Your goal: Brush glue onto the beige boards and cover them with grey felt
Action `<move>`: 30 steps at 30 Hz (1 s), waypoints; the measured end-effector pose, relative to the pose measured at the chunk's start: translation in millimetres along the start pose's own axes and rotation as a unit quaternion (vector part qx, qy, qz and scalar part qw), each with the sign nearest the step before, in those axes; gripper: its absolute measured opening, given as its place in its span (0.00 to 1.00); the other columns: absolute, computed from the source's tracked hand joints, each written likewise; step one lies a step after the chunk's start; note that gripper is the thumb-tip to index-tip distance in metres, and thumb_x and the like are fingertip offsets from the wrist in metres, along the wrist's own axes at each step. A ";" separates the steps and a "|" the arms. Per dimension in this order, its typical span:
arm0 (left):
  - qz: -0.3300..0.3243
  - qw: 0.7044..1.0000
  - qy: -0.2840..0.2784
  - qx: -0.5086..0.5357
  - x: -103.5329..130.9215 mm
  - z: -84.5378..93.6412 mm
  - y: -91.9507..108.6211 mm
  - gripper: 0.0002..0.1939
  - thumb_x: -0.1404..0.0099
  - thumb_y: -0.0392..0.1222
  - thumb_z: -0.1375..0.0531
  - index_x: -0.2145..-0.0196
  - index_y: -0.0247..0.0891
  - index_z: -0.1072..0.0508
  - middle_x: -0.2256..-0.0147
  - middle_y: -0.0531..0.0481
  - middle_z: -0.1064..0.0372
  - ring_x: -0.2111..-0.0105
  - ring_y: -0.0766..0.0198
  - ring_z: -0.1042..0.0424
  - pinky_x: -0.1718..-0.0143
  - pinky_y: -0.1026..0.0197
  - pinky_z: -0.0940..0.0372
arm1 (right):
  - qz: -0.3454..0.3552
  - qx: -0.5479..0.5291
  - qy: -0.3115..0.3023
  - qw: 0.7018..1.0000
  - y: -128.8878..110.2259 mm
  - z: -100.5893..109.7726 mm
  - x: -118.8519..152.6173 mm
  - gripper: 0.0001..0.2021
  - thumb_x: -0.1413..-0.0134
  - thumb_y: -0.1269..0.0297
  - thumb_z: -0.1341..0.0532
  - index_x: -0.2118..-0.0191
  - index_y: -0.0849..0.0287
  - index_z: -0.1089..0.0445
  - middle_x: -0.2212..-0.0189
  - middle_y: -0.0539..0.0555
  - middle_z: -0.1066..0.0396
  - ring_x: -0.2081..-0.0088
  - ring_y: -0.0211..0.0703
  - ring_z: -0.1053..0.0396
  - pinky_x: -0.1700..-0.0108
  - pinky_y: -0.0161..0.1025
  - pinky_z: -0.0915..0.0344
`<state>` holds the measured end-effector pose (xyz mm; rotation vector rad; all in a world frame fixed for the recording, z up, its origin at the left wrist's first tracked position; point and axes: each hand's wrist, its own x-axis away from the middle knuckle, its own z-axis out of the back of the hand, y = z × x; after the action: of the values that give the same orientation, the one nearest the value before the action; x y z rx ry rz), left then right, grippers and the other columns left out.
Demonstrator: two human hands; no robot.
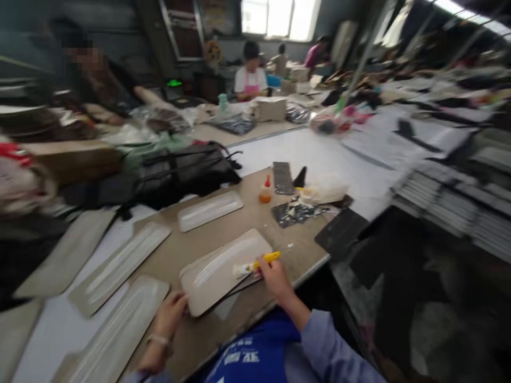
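Note:
My right hand (275,282) grips a paintbrush by its yellow handle (272,257). The brush's pale bristles (240,271) rest on or just above a beige rounded panel (223,260), near its right side. A glossy wet streak runs along the panel, and at least one more sheet shows beneath it. At the panel's lower left edge, my left hand (170,316) has its fingers closed on the rim. Other coated panels lie around: a shorter one (211,211) behind, a long one (123,266) to the left and another (120,335) by my left forearm.
An orange glue bottle (265,192) with a red tip stands behind the panel. Right of it lie dark glue-smeared boards (293,211). Black bags (187,167) are heaped at back left, dark sheets (343,231) at the table's right corner. Other people work farther back.

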<state>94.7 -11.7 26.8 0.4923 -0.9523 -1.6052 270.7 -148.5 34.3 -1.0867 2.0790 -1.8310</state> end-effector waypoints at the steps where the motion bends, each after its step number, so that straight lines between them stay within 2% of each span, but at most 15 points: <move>1: 0.042 0.999 -0.001 -0.002 1.9 13.4 -15.0 0.11 0.38 0.42 0.44 0.61 0.32 0.32 0.65 0.49 0.32 0.68 0.65 0.31 0.67 0.58 0.33 | -0.005 0.003 -0.012 1.000 2.0 -4.1 -1.0 0.22 0.62 0.45 0.38 0.69 0.61 0.36 0.82 0.47 0.34 0.80 0.37 0.35 0.75 0.34 0.35; 3: 0.104 0.994 -0.024 0.023 2.5 29.7 -36.0 0.05 0.42 0.37 0.43 0.72 0.32 0.33 0.78 0.55 0.35 0.78 0.69 0.34 0.74 0.63 0.34 | -0.019 0.009 -0.030 0.999 8.5 -18.2 -0.1 0.24 0.63 0.45 0.37 0.68 0.61 0.36 0.81 0.48 0.33 0.79 0.38 0.34 0.75 0.35 0.34; 5: 0.119 0.990 -0.038 0.066 -0.1 33.8 -46.0 0.05 0.47 0.35 0.42 0.78 0.34 0.36 0.85 0.59 0.42 0.83 0.70 0.37 0.79 0.66 0.37 | -0.032 0.015 -0.051 0.998 18.2 -37.6 7.1 0.24 0.64 0.44 0.37 0.69 0.61 0.36 0.81 0.48 0.32 0.79 0.38 0.34 0.75 0.35 0.34; 8: 0.099 0.990 -0.029 0.100 -3.1 29.5 -49.0 0.05 0.52 0.38 0.44 0.80 0.37 0.38 0.87 0.61 0.43 0.85 0.70 0.38 0.82 0.67 0.39 | -0.049 0.024 -0.093 0.994 36.0 -65.3 17.6 0.23 0.63 0.43 0.38 0.71 0.61 0.36 0.82 0.48 0.32 0.79 0.39 0.33 0.74 0.37 0.33; 10: 0.098 0.989 -0.033 0.106 -2.6 27.5 -48.4 0.04 0.53 0.39 0.45 0.80 0.37 0.39 0.87 0.61 0.44 0.86 0.70 0.38 0.83 0.67 0.39 | -0.047 0.048 -0.102 0.993 45.3 -71.7 14.7 0.23 0.63 0.44 0.38 0.70 0.61 0.36 0.82 0.49 0.32 0.80 0.39 0.33 0.73 0.38 0.32; 12: 0.104 0.988 -0.039 0.110 -1.3 28.2 -47.6 0.03 0.53 0.38 0.46 0.80 0.38 0.39 0.87 0.61 0.44 0.86 0.70 0.38 0.83 0.67 0.40 | -0.021 0.094 -0.067 0.993 47.2 -62.1 1.9 0.23 0.62 0.45 0.38 0.68 0.61 0.34 0.80 0.50 0.30 0.78 0.41 0.32 0.71 0.40 0.32; 16: 0.116 0.986 -0.045 0.113 -0.1 32.3 -46.0 0.04 0.52 0.37 0.47 0.81 0.38 0.41 0.87 0.61 0.45 0.87 0.70 0.38 0.85 0.68 0.42 | 0.050 0.205 0.072 0.975 24.2 -9.2 -34.0 0.23 0.59 0.44 0.41 0.67 0.62 0.33 0.78 0.54 0.29 0.75 0.45 0.30 0.68 0.42 0.32; 19: 0.107 0.988 -0.048 0.101 0.4 33.8 -45.3 0.04 0.51 0.37 0.48 0.81 0.39 0.41 0.87 0.61 0.45 0.86 0.69 0.37 0.84 0.68 0.43 | 0.114 0.313 0.132 0.934 -2.1 24.2 -46.7 0.23 0.56 0.44 0.44 0.67 0.63 0.33 0.77 0.56 0.29 0.73 0.47 0.30 0.66 0.43 0.33; 22: 0.100 0.989 -0.052 0.100 1.2 35.7 -43.9 0.04 0.50 0.38 0.48 0.80 0.39 0.41 0.86 0.60 0.44 0.85 0.68 0.36 0.83 0.68 0.42 | 0.227 0.427 0.141 0.864 -11.9 29.8 -42.0 0.22 0.50 0.46 0.48 0.65 0.62 0.33 0.73 0.58 0.29 0.69 0.47 0.30 0.62 0.44 0.34; 24: 0.105 0.987 -0.061 0.105 1.7 38.2 -42.1 0.04 0.50 0.38 0.48 0.80 0.39 0.40 0.86 0.59 0.43 0.85 0.68 0.35 0.83 0.67 0.42 | 0.308 0.489 0.110 0.809 -3.5 18.6 -32.2 0.20 0.47 0.49 0.50 0.65 0.61 0.33 0.69 0.60 0.30 0.65 0.47 0.31 0.58 0.46 0.36; 26: 0.110 0.984 -0.074 0.115 1.7 41.0 -40.8 0.04 0.50 0.38 0.47 0.80 0.39 0.39 0.86 0.59 0.42 0.84 0.68 0.34 0.82 0.68 0.41 | 0.353 0.533 0.069 0.766 14.1 -1.4 -17.0 0.18 0.44 0.53 0.51 0.65 0.61 0.32 0.67 0.60 0.31 0.62 0.48 0.32 0.57 0.46 0.36; 28: 0.114 0.981 -0.087 0.131 1.0 43.1 -41.5 0.04 0.50 0.38 0.47 0.80 0.38 0.39 0.85 0.59 0.42 0.84 0.68 0.34 0.82 0.68 0.41 | 0.362 0.556 0.029 0.747 33.7 -26.2 4.5 0.15 0.43 0.58 0.52 0.63 0.60 0.31 0.66 0.61 0.31 0.62 0.48 0.32 0.58 0.45 0.35; 30: 0.116 0.977 -0.095 0.150 -0.4 43.5 -44.9 0.03 0.50 0.38 0.47 0.79 0.38 0.39 0.85 0.59 0.41 0.85 0.68 0.34 0.82 0.68 0.41 | 0.366 0.554 -0.037 0.747 46.4 -50.1 28.5 0.13 0.43 0.62 0.51 0.61 0.59 0.31 0.65 0.60 0.30 0.60 0.47 0.33 0.57 0.44 0.35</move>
<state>34.9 3.4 16.4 0.4185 -1.3576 -1.3198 203.2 -126.9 13.1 0.0142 0.7459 -1.9224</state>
